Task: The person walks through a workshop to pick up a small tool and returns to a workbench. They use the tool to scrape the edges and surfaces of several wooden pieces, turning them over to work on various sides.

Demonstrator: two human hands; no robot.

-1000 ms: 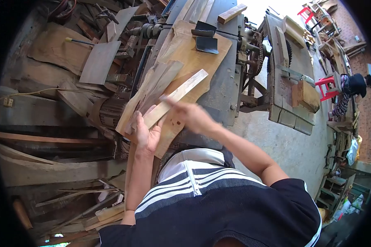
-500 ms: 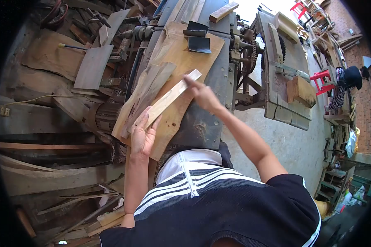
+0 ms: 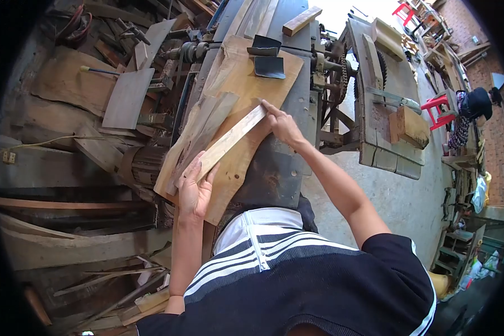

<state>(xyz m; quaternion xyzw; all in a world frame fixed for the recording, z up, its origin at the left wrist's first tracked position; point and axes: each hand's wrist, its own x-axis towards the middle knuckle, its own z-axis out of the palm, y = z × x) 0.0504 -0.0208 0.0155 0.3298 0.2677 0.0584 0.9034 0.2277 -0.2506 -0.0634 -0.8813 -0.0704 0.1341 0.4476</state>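
Observation:
A pale squared strip of wood (image 3: 232,140) slants across the bench above a broad flat board (image 3: 257,89). My left hand (image 3: 195,193) is closed round its near end, palm up. At the far end, the fingers of my right hand (image 3: 283,124) close on the strip's tip, the index finger lying along it. Two dark, curled sheets that look like sandpaper, one (image 3: 269,67) in front of the other (image 3: 264,46), rest on the board. Rough-edged wood pieces (image 3: 207,120) lie on the board's left side, beside my left hand.
A short wood block (image 3: 302,21) sits at the bench's far end. To the right stands a saw table (image 3: 395,84) carrying a thick wood block (image 3: 411,127). A motor (image 3: 143,165) and scrap wood crowd the left. Another person (image 3: 473,109) is at far right, near red stools (image 3: 438,109).
My right hand has gone from a blurred position over the strip's far part to its far tip. The strip has turned a little, its far end slightly lower and leftward.

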